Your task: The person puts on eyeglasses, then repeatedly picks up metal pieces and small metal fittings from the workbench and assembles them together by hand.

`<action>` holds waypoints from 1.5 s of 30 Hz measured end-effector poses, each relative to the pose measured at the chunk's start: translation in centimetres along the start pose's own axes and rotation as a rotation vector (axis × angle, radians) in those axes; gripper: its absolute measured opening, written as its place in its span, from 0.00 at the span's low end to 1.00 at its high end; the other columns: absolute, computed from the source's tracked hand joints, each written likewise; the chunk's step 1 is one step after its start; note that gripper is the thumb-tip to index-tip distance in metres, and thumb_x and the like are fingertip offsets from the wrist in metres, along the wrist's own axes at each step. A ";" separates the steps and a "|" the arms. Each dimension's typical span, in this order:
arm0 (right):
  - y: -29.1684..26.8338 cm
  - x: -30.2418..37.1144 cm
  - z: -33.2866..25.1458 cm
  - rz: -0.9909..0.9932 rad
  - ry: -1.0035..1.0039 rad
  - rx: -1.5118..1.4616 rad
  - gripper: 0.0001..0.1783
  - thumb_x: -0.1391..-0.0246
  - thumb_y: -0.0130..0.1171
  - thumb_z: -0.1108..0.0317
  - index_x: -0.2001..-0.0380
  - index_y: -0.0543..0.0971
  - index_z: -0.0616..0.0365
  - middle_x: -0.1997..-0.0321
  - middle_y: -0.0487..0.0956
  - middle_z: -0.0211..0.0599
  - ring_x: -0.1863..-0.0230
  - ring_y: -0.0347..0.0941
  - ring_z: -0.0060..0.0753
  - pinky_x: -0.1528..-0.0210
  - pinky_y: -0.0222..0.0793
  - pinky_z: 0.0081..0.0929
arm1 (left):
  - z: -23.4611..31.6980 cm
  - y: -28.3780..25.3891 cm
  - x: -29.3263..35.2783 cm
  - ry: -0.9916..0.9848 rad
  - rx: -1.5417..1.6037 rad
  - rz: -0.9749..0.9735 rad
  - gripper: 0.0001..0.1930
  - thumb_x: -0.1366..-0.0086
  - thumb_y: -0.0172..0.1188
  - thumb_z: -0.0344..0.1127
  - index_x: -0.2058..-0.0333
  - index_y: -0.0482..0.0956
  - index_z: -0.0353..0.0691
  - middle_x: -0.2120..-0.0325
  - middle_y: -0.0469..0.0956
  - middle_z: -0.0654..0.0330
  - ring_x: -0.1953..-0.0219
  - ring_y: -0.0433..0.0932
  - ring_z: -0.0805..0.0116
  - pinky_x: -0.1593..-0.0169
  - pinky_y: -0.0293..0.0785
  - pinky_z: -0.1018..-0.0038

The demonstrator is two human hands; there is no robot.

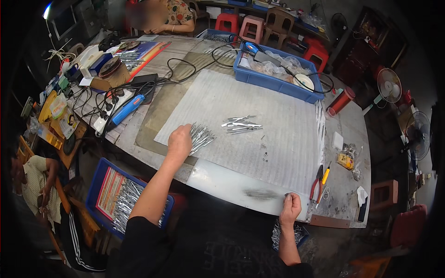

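My left hand (179,141) is closed around a bundle of thin metal pieces (200,136), resting them on the ribbed grey mat (278,139) in the middle of the table. A second small pile of metal pieces (241,124) lies on the mat to the right of it. At the table's near edge my right hand (290,207) pinches a small metal piece, beside a dark smudge on the white board (232,183). Below the table edge, a blue tray of more metal pieces (121,199) sits by my left arm.
A blue bin (273,82) with bags and a tape roll stands at the back. Pliers and a cutter (320,181) lie at the right. A power strip, cables and boxes (109,99) crowd the left. One person sits at the far side, another low at left.
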State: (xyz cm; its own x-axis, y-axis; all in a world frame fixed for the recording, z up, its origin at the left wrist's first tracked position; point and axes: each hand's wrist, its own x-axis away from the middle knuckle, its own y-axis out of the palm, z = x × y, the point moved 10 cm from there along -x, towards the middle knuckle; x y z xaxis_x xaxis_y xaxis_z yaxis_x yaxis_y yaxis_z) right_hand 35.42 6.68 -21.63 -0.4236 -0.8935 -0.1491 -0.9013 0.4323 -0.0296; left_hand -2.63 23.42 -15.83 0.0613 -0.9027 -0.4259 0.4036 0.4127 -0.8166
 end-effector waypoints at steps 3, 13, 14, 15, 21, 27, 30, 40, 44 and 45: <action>-0.1 0.0 0.1 0.006 -0.015 0.018 0.06 0.48 0.46 0.72 0.72 0.70 0.64 0.78 0.66 0.22 0.76 0.57 0.11 0.74 0.54 0.10 | -0.2 1.1 -0.4 0.039 -0.031 -0.004 0.08 0.52 0.51 0.23 0.70 0.73 0.36 0.76 0.72 0.49 0.71 0.72 0.51 0.67 0.68 0.63; -0.6 -0.1 0.7 0.030 -0.026 0.104 0.05 0.50 0.46 0.74 0.74 0.70 0.65 0.78 0.67 0.26 0.76 0.59 0.14 0.73 0.57 0.12 | 4.0 1.8 -1.6 0.183 0.072 0.067 0.07 0.53 0.49 0.24 0.73 0.72 0.37 0.76 0.71 0.52 0.70 0.71 0.53 0.67 0.68 0.63; -0.6 -0.1 0.6 0.033 -0.048 0.131 0.05 0.50 0.47 0.74 0.74 0.70 0.65 0.78 0.67 0.26 0.75 0.59 0.15 0.72 0.58 0.13 | 5.3 2.1 -1.9 0.215 0.125 0.044 0.06 0.53 0.50 0.24 0.73 0.72 0.37 0.75 0.71 0.53 0.70 0.71 0.53 0.66 0.68 0.64; -0.7 -0.1 0.5 0.037 -0.070 0.160 0.05 0.50 0.47 0.74 0.74 0.70 0.65 0.79 0.68 0.27 0.75 0.60 0.16 0.72 0.59 0.14 | 6.5 2.5 -2.3 0.247 0.178 0.021 0.06 0.52 0.52 0.24 0.72 0.73 0.36 0.75 0.71 0.53 0.69 0.71 0.54 0.65 0.68 0.64; -0.6 -0.1 0.6 0.034 -0.089 0.213 0.05 0.51 0.47 0.74 0.75 0.70 0.65 0.80 0.69 0.30 0.75 0.62 0.18 0.71 0.60 0.17 | 8.1 8.1 -4.2 0.235 0.054 -0.130 0.04 0.52 0.52 0.27 0.74 0.72 0.37 0.74 0.71 0.53 0.68 0.71 0.54 0.64 0.68 0.64; -0.4 0.0 0.0 0.035 -0.114 0.238 0.05 0.51 0.48 0.73 0.76 0.70 0.66 0.80 0.69 0.34 0.76 0.64 0.22 0.72 0.61 0.19 | 8.2 10.0 -4.6 0.168 -0.039 -0.193 0.05 0.51 0.48 0.26 0.74 0.71 0.36 0.72 0.72 0.52 0.68 0.72 0.54 0.65 0.70 0.62; -0.4 0.0 0.1 0.034 -0.121 0.247 0.05 0.51 0.49 0.74 0.76 0.70 0.66 0.80 0.69 0.35 0.76 0.64 0.24 0.72 0.61 0.20 | 8.0 10.0 -4.7 0.142 -0.059 -0.215 0.05 0.51 0.48 0.25 0.73 0.70 0.36 0.72 0.71 0.52 0.68 0.72 0.54 0.65 0.70 0.62; 0.1 -0.2 -1.3 0.037 -0.167 0.311 0.05 0.52 0.49 0.74 0.77 0.70 0.65 0.80 0.69 0.38 0.78 0.65 0.27 0.74 0.62 0.22 | 11.2 4.1 -2.2 0.240 0.188 -0.012 0.05 0.51 0.54 0.27 0.74 0.69 0.35 0.74 0.70 0.52 0.70 0.70 0.53 0.66 0.66 0.63; 0.4 -0.1 -1.5 0.020 -0.190 0.301 0.05 0.50 0.48 0.73 0.75 0.70 0.65 0.80 0.66 0.24 0.77 0.58 0.13 0.74 0.57 0.12 | 12.7 1.9 0.3 0.347 0.397 0.064 0.04 0.51 0.53 0.24 0.75 0.68 0.35 0.77 0.69 0.51 0.73 0.69 0.52 0.69 0.65 0.62; 0.6 -0.1 -1.9 0.016 -0.207 0.318 0.05 0.50 0.48 0.73 0.75 0.70 0.65 0.80 0.66 0.25 0.77 0.58 0.13 0.74 0.57 0.12 | 12.8 1.9 1.2 0.343 0.448 0.028 0.04 0.52 0.53 0.24 0.74 0.68 0.35 0.77 0.69 0.50 0.73 0.69 0.51 0.69 0.65 0.63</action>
State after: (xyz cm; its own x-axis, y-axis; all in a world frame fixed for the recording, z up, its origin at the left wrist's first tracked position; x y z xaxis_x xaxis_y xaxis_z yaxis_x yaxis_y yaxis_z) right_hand 34.74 6.78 -19.72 -0.3809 -0.8567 -0.3478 -0.8074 0.4915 -0.3264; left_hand 9.91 21.55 -12.85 -0.1924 -0.7698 -0.6085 0.7591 0.2762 -0.5895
